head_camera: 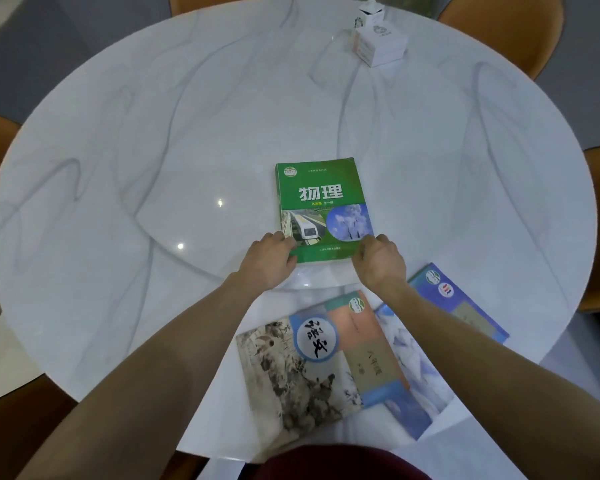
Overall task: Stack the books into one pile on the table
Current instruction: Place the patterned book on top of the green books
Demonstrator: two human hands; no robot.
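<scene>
Nearest the body, short of the green book [321, 209], a painted-cover book [312, 368] lies on the worktop [153, 150], overlapping a blue book [409, 344], with a third, a violet book [465, 303], just beyond. Next, the left hand [269, 259] and right hand [378, 259] curl over the green book's near corners, fingers on its cover, gripping it flat on the marble. It looks thin, light, bendy and apt to slide, so holding both corners suits. Far beyond it sit small white boxes [378, 39].
</scene>
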